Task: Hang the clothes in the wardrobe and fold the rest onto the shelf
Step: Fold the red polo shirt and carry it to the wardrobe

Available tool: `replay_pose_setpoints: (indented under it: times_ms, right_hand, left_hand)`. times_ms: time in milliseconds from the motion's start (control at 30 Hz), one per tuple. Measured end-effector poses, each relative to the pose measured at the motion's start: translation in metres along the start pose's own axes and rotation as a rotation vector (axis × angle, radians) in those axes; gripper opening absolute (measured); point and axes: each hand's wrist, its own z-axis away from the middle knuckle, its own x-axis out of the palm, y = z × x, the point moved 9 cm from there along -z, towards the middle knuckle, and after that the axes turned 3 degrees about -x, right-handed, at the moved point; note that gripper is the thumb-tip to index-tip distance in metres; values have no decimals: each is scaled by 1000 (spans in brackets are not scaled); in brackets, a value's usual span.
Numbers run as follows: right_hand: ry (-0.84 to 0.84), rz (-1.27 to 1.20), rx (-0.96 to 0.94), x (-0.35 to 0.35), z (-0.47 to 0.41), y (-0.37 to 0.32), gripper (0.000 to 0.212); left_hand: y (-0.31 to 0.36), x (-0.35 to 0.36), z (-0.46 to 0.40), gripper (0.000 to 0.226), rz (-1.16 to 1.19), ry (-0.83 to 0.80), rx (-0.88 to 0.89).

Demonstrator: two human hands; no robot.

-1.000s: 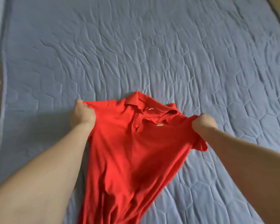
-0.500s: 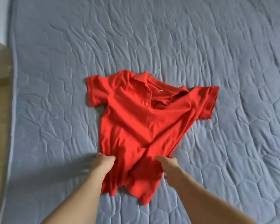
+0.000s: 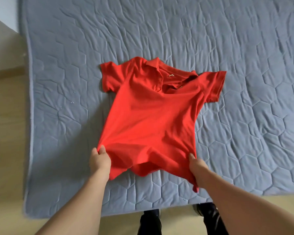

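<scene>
On the quilted bed [image 3: 244, 48] lies the red polo shirt [image 3: 151, 116], collar away, long axis toward the person. Left hand [image 3: 99, 161] and right hand [image 3: 198, 164] each pinch a hem corner, equally near.

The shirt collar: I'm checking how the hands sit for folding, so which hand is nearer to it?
Left, only slightly. The left hand grips the shirt at the hem's left corner, the right hand at the right corner; both are far below the collar, which lies left of centre.
</scene>
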Motion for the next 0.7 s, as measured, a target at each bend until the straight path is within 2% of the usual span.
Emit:
replay_pose_setpoints:
  times_ms: [33,100,200,267,333,400,533,700]
  right_hand:
    - [-10,214,-49,-14,5,-2,61]
    - [-54,625,-141,-38,16,-2,58]
    - [-170,1090,-117,-64,15,27,47]
    - [-236,1283,-104,-72,6,46,47]
    - [-241,1299,-117,-76,11,38,44]
    - [-168,1216,-174,-74,13,13,41]
    - [-4,882,-244,-70,2,-47,36]
    - [64,746,-417,-56,-5,-138,42]
  left_hand:
    - [-4,-2,7,51,-11,-21,-20]
    - [-18,4,22,49,-145,-120,-49]
    - [-50,22,36,44,-640,-319,-21]
    - [-68,27,43,42,-932,-387,1]
    - [-72,36,49,50,-1032,-461,-4]
    - [-53,45,52,54,-973,-481,11]
    - [13,62,43,49,-915,-390,164]
    - [112,85,29,45,-853,-318,412]
